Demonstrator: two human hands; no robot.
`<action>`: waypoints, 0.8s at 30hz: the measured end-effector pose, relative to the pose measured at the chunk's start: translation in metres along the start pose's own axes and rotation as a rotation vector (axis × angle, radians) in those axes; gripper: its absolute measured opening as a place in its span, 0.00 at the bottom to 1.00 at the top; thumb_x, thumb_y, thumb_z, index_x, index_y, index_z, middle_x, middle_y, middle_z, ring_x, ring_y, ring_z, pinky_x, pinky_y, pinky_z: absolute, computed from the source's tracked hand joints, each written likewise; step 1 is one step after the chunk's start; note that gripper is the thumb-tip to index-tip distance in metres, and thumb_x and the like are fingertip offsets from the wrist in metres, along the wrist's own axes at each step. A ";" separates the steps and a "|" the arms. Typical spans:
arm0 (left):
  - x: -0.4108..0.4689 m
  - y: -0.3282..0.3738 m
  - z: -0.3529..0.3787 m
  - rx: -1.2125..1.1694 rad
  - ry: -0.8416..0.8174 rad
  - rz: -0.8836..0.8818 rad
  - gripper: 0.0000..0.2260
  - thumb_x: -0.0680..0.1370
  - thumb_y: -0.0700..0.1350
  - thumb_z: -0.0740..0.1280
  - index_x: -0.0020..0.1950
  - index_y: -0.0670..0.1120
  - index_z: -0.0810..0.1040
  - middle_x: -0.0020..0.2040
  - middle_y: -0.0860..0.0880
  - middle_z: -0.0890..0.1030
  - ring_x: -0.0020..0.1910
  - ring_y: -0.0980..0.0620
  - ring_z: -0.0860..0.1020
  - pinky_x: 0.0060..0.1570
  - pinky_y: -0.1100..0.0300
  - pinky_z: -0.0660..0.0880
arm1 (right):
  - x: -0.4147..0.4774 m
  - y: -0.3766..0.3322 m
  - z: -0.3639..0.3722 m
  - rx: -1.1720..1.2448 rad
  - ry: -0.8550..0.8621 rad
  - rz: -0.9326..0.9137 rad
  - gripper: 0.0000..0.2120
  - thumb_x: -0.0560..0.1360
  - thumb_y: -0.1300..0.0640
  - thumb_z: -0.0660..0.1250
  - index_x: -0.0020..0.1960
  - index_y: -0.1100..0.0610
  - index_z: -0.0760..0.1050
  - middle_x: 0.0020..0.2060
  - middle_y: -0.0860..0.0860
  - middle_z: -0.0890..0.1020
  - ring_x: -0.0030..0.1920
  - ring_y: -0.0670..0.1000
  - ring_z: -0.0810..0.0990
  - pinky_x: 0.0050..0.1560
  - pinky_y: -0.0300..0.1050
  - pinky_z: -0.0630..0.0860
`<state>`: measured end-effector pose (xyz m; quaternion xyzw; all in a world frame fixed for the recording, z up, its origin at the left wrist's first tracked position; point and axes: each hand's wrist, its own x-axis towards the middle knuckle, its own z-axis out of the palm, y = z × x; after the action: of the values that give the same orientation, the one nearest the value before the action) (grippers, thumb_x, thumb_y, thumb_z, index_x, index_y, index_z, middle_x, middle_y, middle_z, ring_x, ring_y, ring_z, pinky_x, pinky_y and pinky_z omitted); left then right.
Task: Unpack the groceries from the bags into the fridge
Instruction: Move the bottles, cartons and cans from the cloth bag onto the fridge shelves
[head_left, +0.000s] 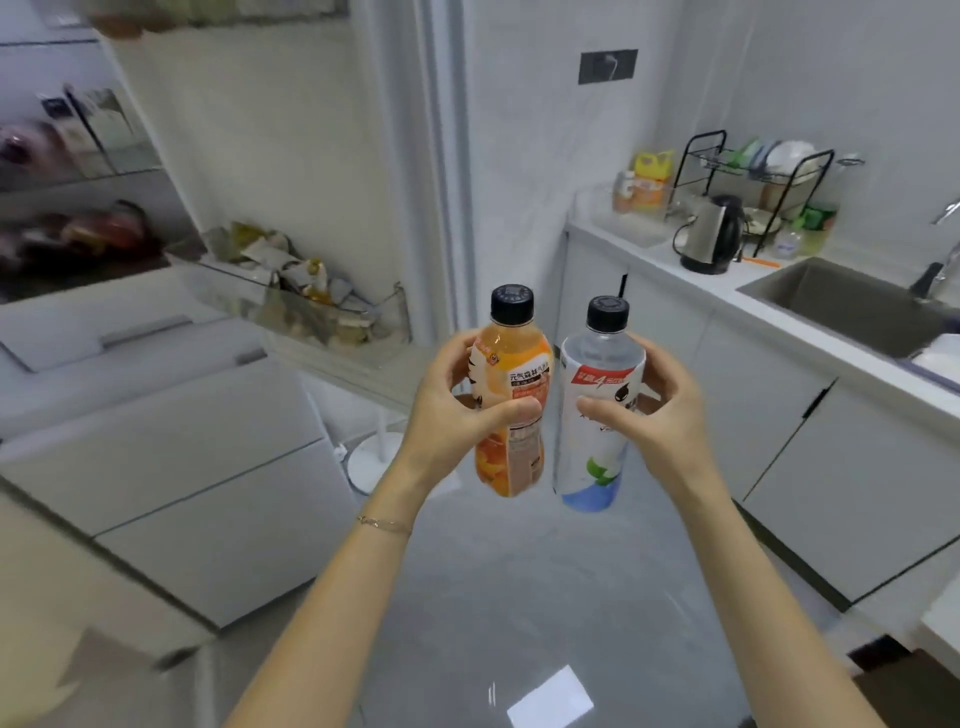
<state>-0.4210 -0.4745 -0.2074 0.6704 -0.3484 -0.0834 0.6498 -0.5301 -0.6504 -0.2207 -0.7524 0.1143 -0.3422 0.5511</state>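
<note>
Gripping an orange bottle (514, 395) in the left hand (452, 415), a clear bottle (597, 431) in the right hand (654, 415), fingers (467, 345) curled round each; upright, side by side, short of the crowded door shelf (402, 312). Could jam or topple if forced in.

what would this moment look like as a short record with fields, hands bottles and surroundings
left hand: grips orange drink bottle round its middle
right hand: grips clear drink bottle with a white label
bottles: side by side, roughly upright, black caps on, held above the floor
fridge: open at left, food on its shelves
door shelf: holds packets
counter: electric kettle, dish rack, sink
task state: both bottles not yet in the fridge
</note>
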 end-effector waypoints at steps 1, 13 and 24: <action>-0.007 0.002 -0.021 0.015 0.012 0.009 0.26 0.64 0.49 0.78 0.59 0.56 0.73 0.53 0.58 0.81 0.54 0.55 0.80 0.47 0.63 0.78 | -0.004 -0.006 0.022 0.013 -0.018 -0.005 0.34 0.56 0.42 0.76 0.61 0.47 0.75 0.54 0.44 0.81 0.52 0.43 0.81 0.49 0.37 0.77; -0.088 0.016 -0.230 0.132 0.355 -0.015 0.26 0.64 0.49 0.78 0.60 0.51 0.74 0.52 0.57 0.82 0.54 0.56 0.80 0.47 0.66 0.78 | -0.008 -0.065 0.232 0.126 -0.284 -0.049 0.30 0.55 0.39 0.75 0.56 0.41 0.75 0.49 0.40 0.83 0.51 0.42 0.81 0.45 0.34 0.76; -0.074 -0.001 -0.367 0.311 0.601 -0.087 0.21 0.70 0.41 0.76 0.56 0.55 0.72 0.52 0.57 0.79 0.50 0.66 0.77 0.44 0.74 0.74 | 0.047 -0.078 0.397 0.206 -0.506 -0.083 0.30 0.55 0.41 0.78 0.55 0.42 0.75 0.46 0.36 0.83 0.49 0.40 0.81 0.42 0.32 0.76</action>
<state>-0.2687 -0.1332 -0.1817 0.7703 -0.1209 0.1443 0.6092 -0.2570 -0.3497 -0.1948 -0.7579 -0.0935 -0.1756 0.6213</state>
